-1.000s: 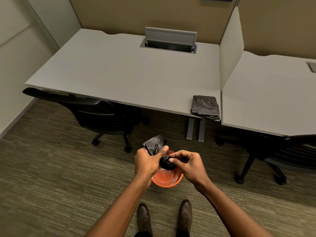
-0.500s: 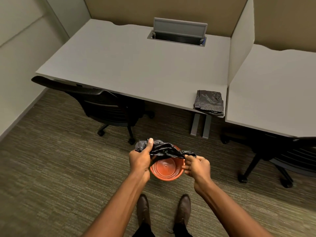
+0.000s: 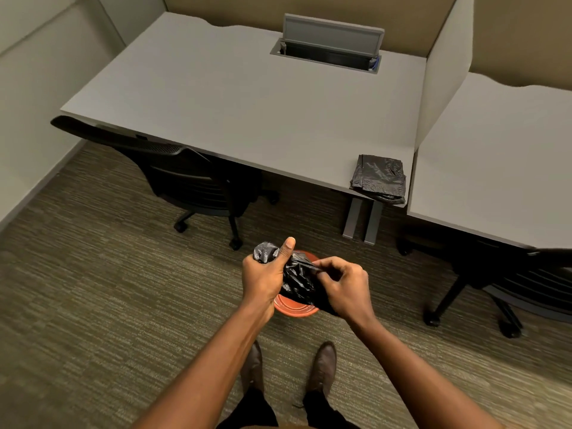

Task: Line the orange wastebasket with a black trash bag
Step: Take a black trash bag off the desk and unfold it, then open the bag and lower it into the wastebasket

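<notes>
The orange wastebasket (image 3: 295,308) stands on the carpet just ahead of my shoes, mostly hidden under my hands and the bag. A crumpled black trash bag (image 3: 298,278) hangs above it. My left hand (image 3: 267,275) grips the bag's left end in a fist, thumb pointing up, with a bunch of plastic sticking out past the fingers. My right hand (image 3: 345,284) pinches the bag's right part between thumb and fingertips. The two hands are close together over the basket.
A folded stack of black bags (image 3: 379,178) lies at the front right corner of the grey desk (image 3: 247,97). A black office chair (image 3: 188,178) stands left of me, another chair (image 3: 507,286) on the right. A divider panel (image 3: 445,69) separates two desks.
Half a second ago my hands held the bag stretched wide across the basket; now they have come together and the bag is bunched between them. The view has shifted slightly.
</notes>
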`<state>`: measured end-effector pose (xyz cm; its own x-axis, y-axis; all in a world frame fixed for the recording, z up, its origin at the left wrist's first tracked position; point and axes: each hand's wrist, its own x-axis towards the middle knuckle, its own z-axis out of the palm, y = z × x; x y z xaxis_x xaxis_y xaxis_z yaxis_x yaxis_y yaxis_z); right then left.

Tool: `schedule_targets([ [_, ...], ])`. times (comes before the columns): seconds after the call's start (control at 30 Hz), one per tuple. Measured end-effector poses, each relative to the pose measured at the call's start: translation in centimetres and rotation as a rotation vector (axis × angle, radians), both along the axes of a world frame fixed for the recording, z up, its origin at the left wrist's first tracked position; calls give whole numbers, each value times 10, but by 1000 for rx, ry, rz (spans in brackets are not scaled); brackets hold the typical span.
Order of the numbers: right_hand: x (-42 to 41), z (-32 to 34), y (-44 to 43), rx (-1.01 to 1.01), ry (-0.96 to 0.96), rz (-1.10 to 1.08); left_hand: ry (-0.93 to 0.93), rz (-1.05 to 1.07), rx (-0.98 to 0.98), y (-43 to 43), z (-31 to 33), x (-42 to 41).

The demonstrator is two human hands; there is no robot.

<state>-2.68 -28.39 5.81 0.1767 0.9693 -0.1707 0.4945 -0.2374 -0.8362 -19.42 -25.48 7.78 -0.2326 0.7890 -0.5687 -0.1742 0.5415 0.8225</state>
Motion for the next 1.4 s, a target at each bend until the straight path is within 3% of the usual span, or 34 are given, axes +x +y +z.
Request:
schedule_targets([
  [0.23, 7, -12, 6, -243, 309, -416, 51, -74, -44, -5, -14, -4],
  [0.4, 22, -14, 25, -275, 270, -802, 124, -159, -54, -12, -28, -12],
  [0.53, 44, -20, 46, -290, 193, -846, 190, -230, -25, -14, -38, -20],
  [0.73, 66, -21, 64, -335, 288, -692, 507, -382, -44, -15, -51, -26],
  [0.83, 65, -18, 67, -353, 407, -441, 788, -521, -14, -17, -49, -19],
  [0.97, 49, -6, 63, -306, 430, -32, 1042, -681, 153, -18, -49, 9],
  [1.1, 40, 3, 65, -328, 443, 264, 1043, -590, 244, -8, -47, 31],
  [1.17, 40, 8, 65, -296, 446, 299, 1057, -602, 240, -1, -44, 31],
  [1.3, 53, 13, 72, -242, 476, 304, 1306, -817, 180, 5, -42, 15],
  [1.4, 66, 17, 77, -271, 444, 344, 1242, -784, 74, 7, -43, 4],
])
